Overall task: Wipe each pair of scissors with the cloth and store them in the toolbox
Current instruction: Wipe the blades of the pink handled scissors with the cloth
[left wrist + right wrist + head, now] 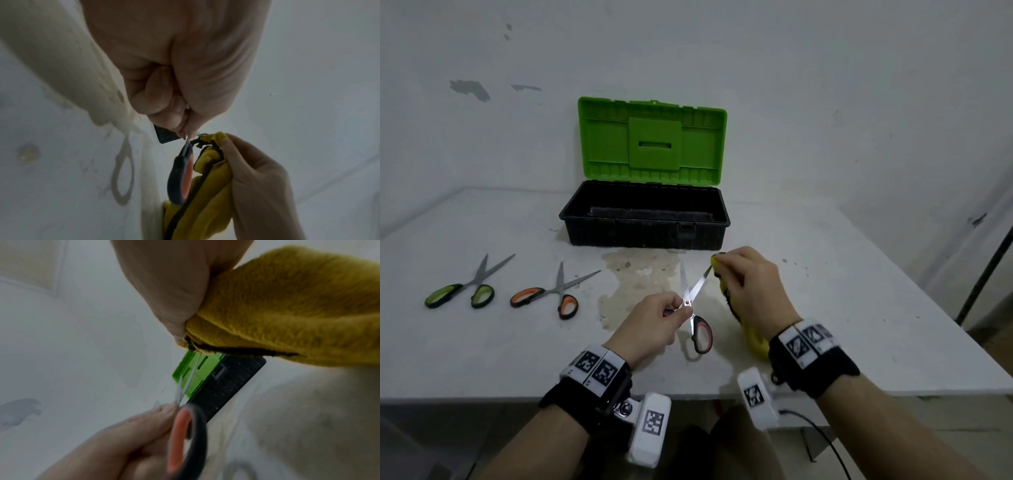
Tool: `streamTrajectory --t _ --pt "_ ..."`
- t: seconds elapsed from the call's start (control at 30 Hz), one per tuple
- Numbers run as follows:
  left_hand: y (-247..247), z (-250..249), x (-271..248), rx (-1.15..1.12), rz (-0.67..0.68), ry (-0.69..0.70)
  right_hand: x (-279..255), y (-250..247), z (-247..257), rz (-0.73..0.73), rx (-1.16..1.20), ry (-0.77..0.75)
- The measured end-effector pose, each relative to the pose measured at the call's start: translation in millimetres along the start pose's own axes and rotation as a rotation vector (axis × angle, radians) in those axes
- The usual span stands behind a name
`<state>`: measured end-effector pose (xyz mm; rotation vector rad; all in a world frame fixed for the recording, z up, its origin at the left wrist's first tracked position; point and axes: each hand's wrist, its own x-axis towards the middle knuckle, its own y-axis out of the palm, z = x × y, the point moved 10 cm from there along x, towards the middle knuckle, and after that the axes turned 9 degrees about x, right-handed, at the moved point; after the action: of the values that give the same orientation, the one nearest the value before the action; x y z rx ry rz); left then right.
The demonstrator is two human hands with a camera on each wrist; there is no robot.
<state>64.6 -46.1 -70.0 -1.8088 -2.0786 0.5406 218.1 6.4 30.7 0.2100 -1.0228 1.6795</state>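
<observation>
My left hand (654, 318) pinches red-and-black scissors (697, 315) near their pivot and holds them above the table with the blades spread. My right hand (746, 284) grips a yellow cloth (755, 337) and pinches it around the tip of the right blade. In the left wrist view the scissors' handle loop (180, 177) hangs beside the cloth (207, 194). In the right wrist view the cloth (287, 309) covers the blade tip. Green-handled scissors (462, 291) and orange-handled scissors (548, 294) lie on the table at the left. The black toolbox (645, 216) stands open behind, green lid (652, 140) upright.
The white table (842, 308) has a brownish stain (633, 277) in front of the toolbox. A wall rises close behind the box. A dark pole (983, 270) stands at the right, off the table. The table's front edge runs just under my wrists.
</observation>
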Motion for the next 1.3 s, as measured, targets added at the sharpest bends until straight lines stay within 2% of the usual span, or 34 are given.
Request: streamTrajectory --t 0.1,0.17,0.33,0.53,0.6,0.67,0.8,0.9,1.0,1.07,1.17,1.3 --pt "-2.3 -1.0 3.2 -0.008 -0.005 0.002 -23.6 28.0 16.9 0.179 -0.064 -0.078" --pt "-0.3 -4.1 3.9 0.012 0.007 0.024 -32.4 40.1 21.4 0.241 -0.05 -0.112" --pt "-2.8 -8.7 2.1 0.118 -0.007 0.089 -24.9 36.6 9.8 0.169 -0.054 -0.075" --pt "-3.4 -2.5 1.2 0.079 0.007 0.034 -0.4 3.1 -16.5 -0.003 -0.03 0.155" --pt "-6.0 -1.4 2.3 0.057 -0.01 0.017 -5.2 2.2 -9.0 0.019 0.023 0.181" --pt "-8.4 -0.1 4.0 0.048 -0.022 0.006 -14.4 12.8 0.7 0.1 0.079 0.201" --pt "-3.9 1.1 4.0 0.028 0.01 0.014 -21.4 25.9 0.8 0.198 0.154 0.273" --pt "3.1 -4.0 0.9 0.018 0.043 0.041 -13.0 17.4 -5.3 0.112 0.117 0.25" --pt "5.2 -7.4 0.8 0.018 0.032 0.045 -13.5 13.7 -0.2 0.009 -0.018 0.116" --pt "2.3 -7.4 1.9 0.019 -0.001 0.048 -19.7 18.7 4.5 0.022 -0.101 0.068" --pt "-3.3 -8.7 3.0 0.038 -0.041 0.063 -26.9 28.3 3.8 0.099 -0.089 0.108" --pt "0.2 -14.8 1.5 0.117 -0.049 0.105 -25.0 26.4 -2.0 0.037 -0.047 0.139"
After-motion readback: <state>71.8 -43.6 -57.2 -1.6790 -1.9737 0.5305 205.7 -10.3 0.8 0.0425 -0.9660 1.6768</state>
